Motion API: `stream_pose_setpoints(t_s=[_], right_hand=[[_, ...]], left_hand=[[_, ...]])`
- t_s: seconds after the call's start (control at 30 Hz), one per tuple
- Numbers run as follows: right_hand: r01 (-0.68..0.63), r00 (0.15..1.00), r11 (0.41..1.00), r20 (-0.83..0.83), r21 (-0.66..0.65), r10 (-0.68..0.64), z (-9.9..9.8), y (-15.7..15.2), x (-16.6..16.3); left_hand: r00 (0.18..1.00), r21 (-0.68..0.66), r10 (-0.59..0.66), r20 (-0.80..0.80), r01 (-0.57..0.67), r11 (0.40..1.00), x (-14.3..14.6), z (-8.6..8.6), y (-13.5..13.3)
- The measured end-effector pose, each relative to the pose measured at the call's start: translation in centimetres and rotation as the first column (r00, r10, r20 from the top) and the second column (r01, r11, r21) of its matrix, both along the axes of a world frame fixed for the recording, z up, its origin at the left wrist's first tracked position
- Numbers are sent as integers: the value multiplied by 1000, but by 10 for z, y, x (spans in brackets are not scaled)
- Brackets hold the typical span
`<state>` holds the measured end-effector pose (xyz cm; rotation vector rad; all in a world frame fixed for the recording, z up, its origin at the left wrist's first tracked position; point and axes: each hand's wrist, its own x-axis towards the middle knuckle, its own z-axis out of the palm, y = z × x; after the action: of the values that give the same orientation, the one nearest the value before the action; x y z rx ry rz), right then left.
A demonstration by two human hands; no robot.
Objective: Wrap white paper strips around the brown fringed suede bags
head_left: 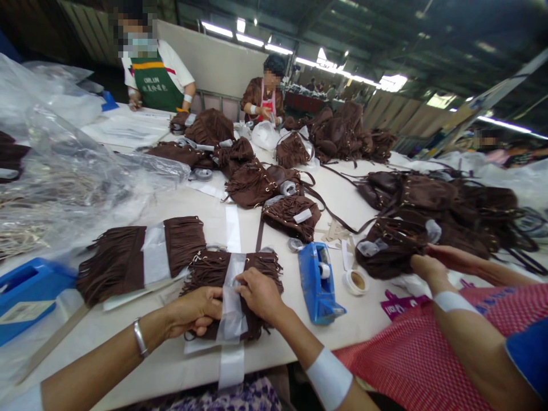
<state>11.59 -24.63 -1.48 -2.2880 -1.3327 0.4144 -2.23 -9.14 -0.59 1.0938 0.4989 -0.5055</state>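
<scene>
In front of me lies a dark brown fringed bag with gold eyelets along its top edge. A translucent whitish strip runs across its middle, and its lower end hangs towards the table edge. My left hand, with a silver bracelet on the wrist, is closed at the strip's left edge. From the right, my right hand pinches the same strip higher up; its fingertips press close to the bag. Left of it rests another fringed brown piece with a similar pale band around it.
A blue tape dispenser and a tape roll stand to the right. Another blue dispenser is at the left, near clear plastic bags. Brown bags pile up behind. A co-worker's hands handle a bag at right; two people stand opposite.
</scene>
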Motion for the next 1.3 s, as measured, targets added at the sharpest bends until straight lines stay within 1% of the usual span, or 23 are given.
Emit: stream_pose_setpoints(t_s=[0.13,0.2,0.33,0.43,0.53,0.73,0.83,1.03,1.3], right_hand=[[1,1000,1000,21,-9,0,3,-1,-1],[0,1000,1000,24,-17,0,4,-1,-2],[-4,1000,1000,24,-22,4,6,-3,-3],[-8,1000,1000,28,-13,8,5,-3,-3],[-17,999,1000,41,-11,17,4,-3,-3],[-13,999,1000,40,-16,14,4,-4,-5],[-12,999,1000,33,-21,13,5,-5,-5],[-12,1000,1000,20,12,11,2,-7,-4],[-6,1000,999,-16,48,6,3,-9,-6]], left_hand=[[1000,45,12,18,-13,999,1,-6,-7],[999,79,23,28,-25,997,2,-7,-10],[999,112,30,34,-34,993,3,1,-13],[1000,75,15,19,-16,997,-2,9,-11],[1000,58,15,-18,-14,998,-6,12,-11],[997,204,48,-65,-34,978,-7,0,-22],[995,239,64,-74,-44,970,-8,-6,-27],[995,384,38,-88,-2,923,-12,-13,-28],[992,381,11,-126,38,924,-24,-19,-28]])
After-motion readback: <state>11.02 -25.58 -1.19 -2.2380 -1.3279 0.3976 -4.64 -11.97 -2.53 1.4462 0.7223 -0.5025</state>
